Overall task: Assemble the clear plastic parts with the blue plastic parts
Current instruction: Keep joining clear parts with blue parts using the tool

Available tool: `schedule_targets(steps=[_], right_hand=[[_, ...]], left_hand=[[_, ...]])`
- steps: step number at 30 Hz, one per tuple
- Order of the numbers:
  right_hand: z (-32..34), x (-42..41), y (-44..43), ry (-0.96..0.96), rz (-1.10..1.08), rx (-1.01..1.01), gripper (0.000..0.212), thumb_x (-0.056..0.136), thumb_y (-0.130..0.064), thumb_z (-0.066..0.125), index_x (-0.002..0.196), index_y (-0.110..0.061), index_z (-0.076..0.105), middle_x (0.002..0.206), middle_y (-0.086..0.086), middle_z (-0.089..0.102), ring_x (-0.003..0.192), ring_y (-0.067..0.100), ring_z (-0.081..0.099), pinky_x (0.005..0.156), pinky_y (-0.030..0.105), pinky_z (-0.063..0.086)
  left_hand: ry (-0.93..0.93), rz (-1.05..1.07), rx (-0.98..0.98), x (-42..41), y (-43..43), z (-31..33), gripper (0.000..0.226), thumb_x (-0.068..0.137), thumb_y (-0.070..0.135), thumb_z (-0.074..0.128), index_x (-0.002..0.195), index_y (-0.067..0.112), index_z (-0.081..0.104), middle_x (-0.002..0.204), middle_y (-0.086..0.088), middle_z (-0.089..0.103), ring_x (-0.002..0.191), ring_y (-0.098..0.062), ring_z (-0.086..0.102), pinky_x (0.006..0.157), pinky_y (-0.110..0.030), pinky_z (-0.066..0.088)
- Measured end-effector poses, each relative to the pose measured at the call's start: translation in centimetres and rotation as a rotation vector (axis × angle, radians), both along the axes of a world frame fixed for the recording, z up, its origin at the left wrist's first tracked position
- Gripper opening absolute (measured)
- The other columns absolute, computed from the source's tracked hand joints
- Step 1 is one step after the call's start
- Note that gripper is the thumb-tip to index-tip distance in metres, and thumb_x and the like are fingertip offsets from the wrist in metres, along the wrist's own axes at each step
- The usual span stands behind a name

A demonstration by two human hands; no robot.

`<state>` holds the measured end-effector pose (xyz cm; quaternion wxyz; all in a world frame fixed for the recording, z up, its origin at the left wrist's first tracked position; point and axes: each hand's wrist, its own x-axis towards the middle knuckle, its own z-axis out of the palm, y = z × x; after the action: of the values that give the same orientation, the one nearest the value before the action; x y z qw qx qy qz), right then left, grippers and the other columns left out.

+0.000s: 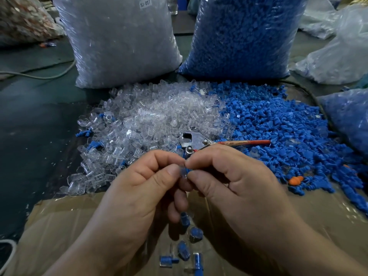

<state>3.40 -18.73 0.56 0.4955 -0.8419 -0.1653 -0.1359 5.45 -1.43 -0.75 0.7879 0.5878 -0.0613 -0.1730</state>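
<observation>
head: left hand (137, 188), right hand (237, 184) seemingly pinch part (183, 173) near cardboard (59, 218).

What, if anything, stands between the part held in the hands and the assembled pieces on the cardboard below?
Nothing visible apart from the hands' own curled fingers. The left hand and right hand pinch the clear-and-blue part above the cardboard, where the assembled pieces lie. The red-handled tool lies beyond, on the heaped parts.

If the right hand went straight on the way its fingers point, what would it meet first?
Most likely the left hand: the right hand points leftward at it, and both pinch the small clear-and-blue part between their fingertips, with hardly any gap between them.
</observation>
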Motion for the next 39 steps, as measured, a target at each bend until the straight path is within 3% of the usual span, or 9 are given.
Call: schedule_targets(steps=[5, 8, 11, 14, 18, 22, 26, 30, 39], right_hand=[[-0.1, 0.0, 0.0, 0.194, -0.003, 0.1, 0.01, 0.084, -0.033, 0.064, 0.093, -0.03, 0.065, 0.078, -0.016, 0.069, 0.078, 0.006, 0.066, 0.069, 0.02, 0.051], [-0.2, 0.1, -0.1, 0.088, -0.087, -0.135, 0.01, 0.085, -0.036, 0.062, 0.091, -0.03, 0.065, 0.085, -0.016, 0.065, 0.085, 0.003, 0.062, 0.072, 0.017, 0.046], [-0.1, 0.2, -0.1, -0.02, -0.099, -0.318, 0.015, 0.093, -0.038, 0.055, 0.092, -0.027, 0.065, 0.088, -0.012, 0.061, 0.084, 0.008, 0.06, 0.072, 0.032, 0.048], [0.1, -0.2, 0.2, -0.075, -0.084, -0.408, 0.026, 0.095, -0.039, 0.047, 0.095, -0.02, 0.064, 0.091, -0.004, 0.06, 0.082, 0.023, 0.06, 0.065, 0.044, 0.05], [0.0, -0.5, 0.6, -0.119, -0.054, -0.514, 0.015, 0.091, -0.026, 0.057, 0.097, -0.015, 0.065, 0.094, 0.001, 0.062, 0.083, 0.025, 0.06, 0.062, 0.042, 0.052], [0.0, -0.4, 0.2, -0.144, -0.024, -0.513, 0.017, 0.093, -0.024, 0.058, 0.098, -0.012, 0.068, 0.096, 0.003, 0.064, 0.086, 0.026, 0.062, 0.066, 0.043, 0.053], [0.7, 0.6, -1.3, -0.101, -0.215, -0.729, 0.039, 0.092, -0.041, 0.044, 0.123, -0.023, 0.06, 0.128, 0.0, 0.059, 0.123, 0.025, 0.05, 0.102, 0.046, 0.046], [0.4, 2.2, -4.0, 0.235, -0.328, -0.964, 0.076, 0.088, -0.059, 0.041, 0.149, -0.035, 0.003, 0.161, -0.006, 0.008, 0.15, 0.022, -0.002, 0.118, 0.041, -0.001], [-0.2, 3.1, -4.2, 0.198, -0.321, -1.047, 0.065, 0.078, -0.062, 0.051, 0.135, -0.033, 0.041, 0.12, -0.008, 0.055, 0.115, 0.024, 0.037, 0.099, 0.045, 0.034]], left_hand=[[0.015, 0.042, 0.018, -0.4, -0.9, 0.5, 0.011, 0.087, 0.026, 0.071, 0.076, 0.025, 0.071, 0.064, -0.008, 0.066, 0.046, -0.017, 0.059, 0.037, -0.021, 0.045], [-0.258, 0.141, 0.395, -0.6, -0.3, 0.1, 0.007, 0.088, 0.042, 0.069, 0.083, 0.037, 0.071, 0.068, 0.004, 0.068, 0.059, -0.006, 0.061, 0.052, -0.016, 0.048], [-0.476, 0.181, 0.665, -0.8, 0.1, 0.4, 0.018, 0.081, 0.038, 0.063, 0.095, 0.046, 0.07, 0.079, 0.017, 0.07, 0.068, 0.005, 0.063, 0.062, -0.006, 0.045], [-0.455, 0.175, 0.618, -1.0, -0.3, 0.6, 0.025, 0.078, 0.031, 0.07, 0.098, 0.048, 0.068, 0.081, 0.013, 0.073, 0.069, -0.003, 0.067, 0.06, -0.01, 0.049], [-0.405, 0.22, 0.599, -0.7, -0.4, -0.2, 0.039, 0.081, 0.008, 0.077, 0.091, 0.044, 0.069, 0.076, 0.006, 0.074, 0.066, -0.013, 0.07, 0.06, -0.018, 0.055], [-0.451, 0.212, 0.694, -0.6, -0.4, -0.3, 0.035, 0.078, 0.012, 0.077, 0.092, 0.044, 0.068, 0.074, 0.009, 0.073, 0.064, -0.012, 0.069, 0.059, -0.025, 0.055], [-0.33, 0.243, 0.593, -0.7, -0.7, 0.1, 0.02, 0.074, 0.019, 0.074, 0.082, 0.036, 0.067, 0.063, 0.004, 0.067, 0.053, -0.02, 0.063, 0.046, -0.025, 0.05], [-0.091, 0.197, 0.302, -0.6, -0.5, 0.8, 0.029, 0.082, -0.006, 0.07, 0.071, 0.02, 0.067, 0.053, -0.012, 0.062, 0.04, -0.013, 0.056, 0.037, -0.017, 0.043], [-0.025, 0.198, 0.079, 0.2, -0.3, 0.2, 0.026, 0.048, 0.032, 0.079, 0.072, 0.026, 0.071, 0.061, -0.008, 0.065, 0.048, -0.018, 0.058, 0.037, -0.024, 0.046]])
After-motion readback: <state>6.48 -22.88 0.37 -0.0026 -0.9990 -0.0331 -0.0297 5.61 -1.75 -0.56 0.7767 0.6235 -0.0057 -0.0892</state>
